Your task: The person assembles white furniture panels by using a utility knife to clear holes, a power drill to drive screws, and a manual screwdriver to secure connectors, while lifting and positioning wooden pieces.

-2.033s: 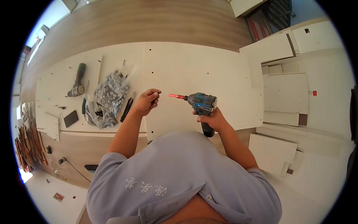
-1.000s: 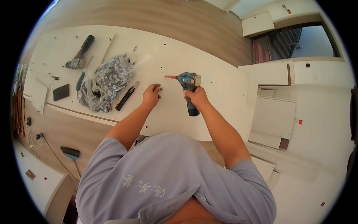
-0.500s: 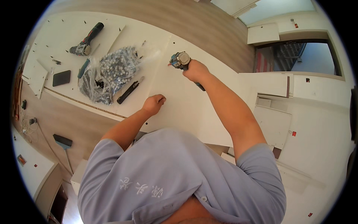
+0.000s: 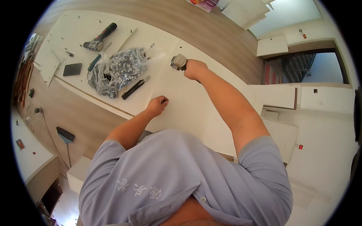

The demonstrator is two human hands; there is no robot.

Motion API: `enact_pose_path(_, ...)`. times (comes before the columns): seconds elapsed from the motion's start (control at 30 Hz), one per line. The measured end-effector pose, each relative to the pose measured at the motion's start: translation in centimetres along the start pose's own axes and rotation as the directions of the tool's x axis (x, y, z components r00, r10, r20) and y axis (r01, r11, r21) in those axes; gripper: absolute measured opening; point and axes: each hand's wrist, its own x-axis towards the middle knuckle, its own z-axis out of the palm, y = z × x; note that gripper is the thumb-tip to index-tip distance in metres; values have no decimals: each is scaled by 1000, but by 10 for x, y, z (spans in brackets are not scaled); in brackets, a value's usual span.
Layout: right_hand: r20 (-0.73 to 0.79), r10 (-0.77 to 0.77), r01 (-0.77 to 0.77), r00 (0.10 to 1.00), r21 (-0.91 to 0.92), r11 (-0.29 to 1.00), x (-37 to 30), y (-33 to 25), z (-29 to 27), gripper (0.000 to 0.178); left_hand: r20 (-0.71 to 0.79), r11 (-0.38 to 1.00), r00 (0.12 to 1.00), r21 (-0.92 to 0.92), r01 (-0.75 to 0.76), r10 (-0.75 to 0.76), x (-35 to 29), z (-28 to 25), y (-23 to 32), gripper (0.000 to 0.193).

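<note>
My right hand [image 4: 196, 70] is wrapped round the grip of a cordless drill [image 4: 178, 61], held over the far part of a large white panel [image 4: 192, 109]. No bit shows clearly on the drill, and its grip is mostly covered. Nearer me, my left hand [image 4: 157, 106] rests at the panel with its fingers curled together; whatever they pinch, if anything, is hidden. To its left lie a black utility knife [image 4: 132, 89] and a clear plastic bag [image 4: 120, 69] full of small metal fittings.
A second cordless drill [image 4: 100, 37], a screwdriver with a green handle [image 4: 94, 63] and a dark flat phone-like thing [image 4: 72, 69] lie farther left. Short pegs stand up from the far left panel. A broom [image 4: 65, 134] is on the floor at left; white cabinet parts [image 4: 281, 139] stand at right.
The drill in my right hand has shifted slightly left over the panel, and its reddish tip no longer shows. My left hand stays closed in about the same place. The whole view has tilted a little.
</note>
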Motion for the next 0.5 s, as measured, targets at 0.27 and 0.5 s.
enact_pose_path(0.27,10,-37,37,999,48,998,13,8,7,29,-95,997,994,-61,39,-45,-38,40,-18,23)
enact_pose_path(0.5,56,-71,65,996,97,993,23,4,-3,21,-154,916,985,-401,7,-75,-45,56,-34,25)
